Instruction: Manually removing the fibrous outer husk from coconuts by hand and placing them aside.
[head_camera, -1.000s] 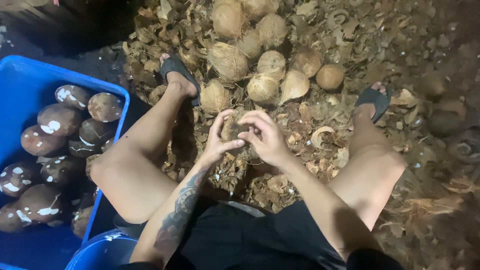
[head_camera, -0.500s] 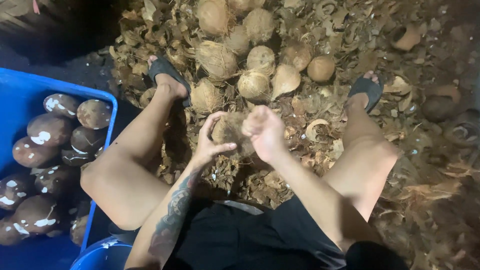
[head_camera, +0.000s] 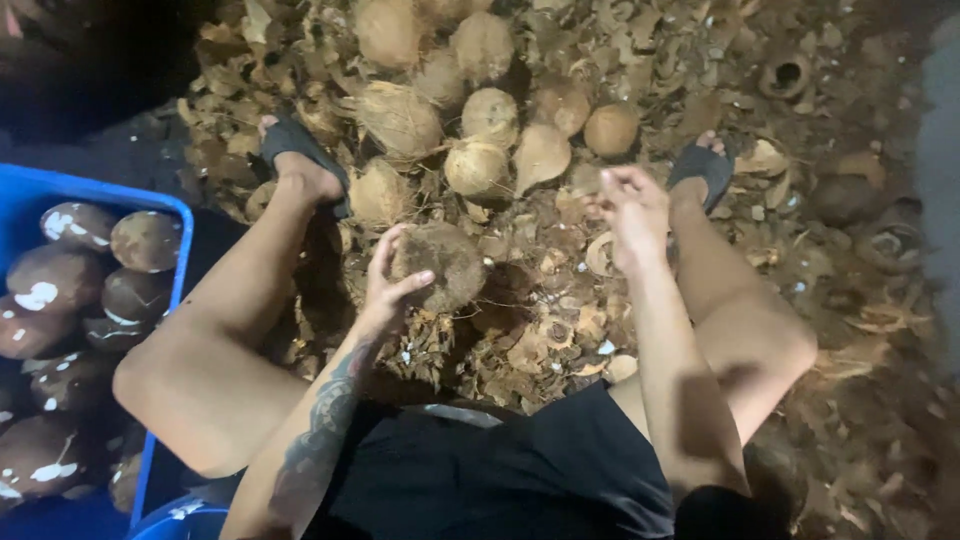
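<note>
I sit on the ground with my knees apart. My left hand (head_camera: 392, 285) grips a brown, fibrous coconut (head_camera: 445, 262) between my legs. My right hand (head_camera: 630, 208) is raised to the right of it, fingers loosely curled, holding nothing that I can make out. Just beyond my hands lies a pile of pale husked coconuts (head_camera: 478, 150) on a bed of husk scraps (head_camera: 540, 330).
A blue crate (head_camera: 95, 192) at the left holds several dark peeled coconuts (head_camera: 80, 270). My feet in dark sandals (head_camera: 295, 145) (head_camera: 700, 165) flank the pile. A blue tub rim (head_camera: 180, 515) shows at the bottom left. Husk debris covers the ground.
My right hand has come off the coconut and swung out to the right. The left hand keeps hold of the coconut, lower and more central now.
</note>
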